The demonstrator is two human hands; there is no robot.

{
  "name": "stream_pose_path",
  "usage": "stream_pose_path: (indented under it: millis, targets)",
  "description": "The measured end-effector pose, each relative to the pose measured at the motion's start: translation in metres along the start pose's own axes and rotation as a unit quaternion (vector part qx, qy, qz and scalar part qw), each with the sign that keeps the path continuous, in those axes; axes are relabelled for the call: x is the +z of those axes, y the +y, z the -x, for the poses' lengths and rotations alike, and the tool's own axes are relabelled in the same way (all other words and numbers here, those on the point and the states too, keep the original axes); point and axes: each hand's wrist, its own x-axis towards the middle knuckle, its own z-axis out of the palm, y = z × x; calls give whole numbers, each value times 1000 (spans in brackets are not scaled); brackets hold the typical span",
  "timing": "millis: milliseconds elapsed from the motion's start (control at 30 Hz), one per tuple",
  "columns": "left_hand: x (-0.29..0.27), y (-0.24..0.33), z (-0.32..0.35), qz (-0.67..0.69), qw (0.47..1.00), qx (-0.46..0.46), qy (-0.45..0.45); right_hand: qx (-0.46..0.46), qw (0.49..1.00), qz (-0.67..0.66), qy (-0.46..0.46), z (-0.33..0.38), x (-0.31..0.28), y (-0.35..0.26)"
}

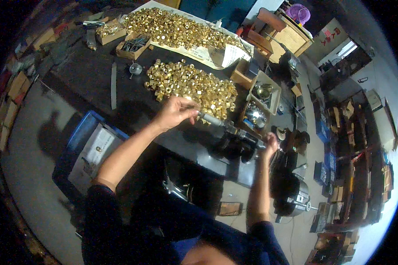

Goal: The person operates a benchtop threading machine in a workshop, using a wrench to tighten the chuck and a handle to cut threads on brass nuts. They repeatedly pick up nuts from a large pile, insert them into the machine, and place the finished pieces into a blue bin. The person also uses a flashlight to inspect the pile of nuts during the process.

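My left hand point(177, 112) is closed in a pinch at the left end of a grey metal spindle point(211, 119). Whatever sits between its fingertips is too small to make out. The spindle belongs to a dark bench-mounted device point(232, 143) at the near edge of the table. At the device's right end my right hand point(271, 145) is curled closed; what it grips is hidden behind the fingers. Just beyond the spindle lies a heap of brass nuts point(190, 84), loose on the dark tabletop.
Farther back, more brass nuts point(172, 28) cover a paper sheet point(203, 56). Small boxes of parts point(132, 47) stand at the back left, and a plastic tray point(272, 95) at the right. A blue bin point(77, 128) is left of the table; a motor point(298, 198) sits right.
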Motion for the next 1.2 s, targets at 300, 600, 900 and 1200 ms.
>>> stream_pose_path:
  millis: [300,600,900,1200]
  targets:
    - [-2,-5,3,36,999,-9,3,256,952,-145,83,63,-15,2]
    - [-5,-3,-1,38,999,-31,5,90,987,-123,-42,-7,9,-60]
    - [-8,0,4,71,997,-42,1,191,955,-224,-21,94,-45,-58]
    - [-50,14,43,-47,996,-51,47,-16,999,-22,-20,-5,19,-50]
